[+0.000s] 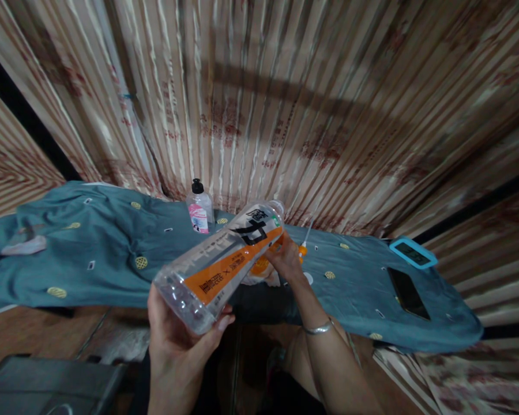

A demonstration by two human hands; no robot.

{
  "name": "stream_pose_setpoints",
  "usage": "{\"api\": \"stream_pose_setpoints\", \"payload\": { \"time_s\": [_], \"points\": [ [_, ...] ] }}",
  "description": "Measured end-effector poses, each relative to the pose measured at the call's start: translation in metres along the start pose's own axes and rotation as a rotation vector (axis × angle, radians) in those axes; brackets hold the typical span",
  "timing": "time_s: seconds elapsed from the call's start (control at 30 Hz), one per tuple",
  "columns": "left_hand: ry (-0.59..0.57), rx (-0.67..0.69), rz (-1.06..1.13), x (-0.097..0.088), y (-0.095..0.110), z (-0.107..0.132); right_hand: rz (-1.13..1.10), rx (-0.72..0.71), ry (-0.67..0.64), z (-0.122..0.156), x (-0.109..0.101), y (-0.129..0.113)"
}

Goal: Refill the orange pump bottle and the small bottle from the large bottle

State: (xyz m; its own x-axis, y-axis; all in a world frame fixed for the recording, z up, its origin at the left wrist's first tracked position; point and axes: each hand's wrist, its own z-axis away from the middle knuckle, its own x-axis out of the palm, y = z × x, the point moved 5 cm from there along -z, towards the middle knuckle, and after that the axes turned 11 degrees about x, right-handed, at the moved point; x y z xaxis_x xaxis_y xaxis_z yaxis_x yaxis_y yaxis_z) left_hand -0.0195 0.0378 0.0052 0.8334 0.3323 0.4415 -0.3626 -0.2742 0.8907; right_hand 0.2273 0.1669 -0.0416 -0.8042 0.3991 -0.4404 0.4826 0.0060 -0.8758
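A large clear plastic bottle with an orange and white label is tilted in front of me, its neck toward the upper right. My left hand cups the bottle's base, thumb along the near side. Near its shoulder my right hand is closed against the bottle, with the fingers partly hidden behind it. An orange object shows below the bottle, mostly covered. Just right of my right hand lies another orange piece with a thin pale stem.
A clear bottle with a black cap stands at the back of the teal cloth-covered surface. A blue-framed digital clock and a black phone lie at the right. Striped curtain hangs behind; a grey box sits lower left.
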Motion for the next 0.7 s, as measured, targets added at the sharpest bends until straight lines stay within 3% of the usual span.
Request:
{"api": "stream_pose_setpoints", "payload": {
  "time_s": [0.7],
  "points": [
    [-0.045,-0.012,0.100,-0.005,-0.010,-0.005,0.013,0.017,0.024,0.000,-0.001,0.000]
  ]
}}
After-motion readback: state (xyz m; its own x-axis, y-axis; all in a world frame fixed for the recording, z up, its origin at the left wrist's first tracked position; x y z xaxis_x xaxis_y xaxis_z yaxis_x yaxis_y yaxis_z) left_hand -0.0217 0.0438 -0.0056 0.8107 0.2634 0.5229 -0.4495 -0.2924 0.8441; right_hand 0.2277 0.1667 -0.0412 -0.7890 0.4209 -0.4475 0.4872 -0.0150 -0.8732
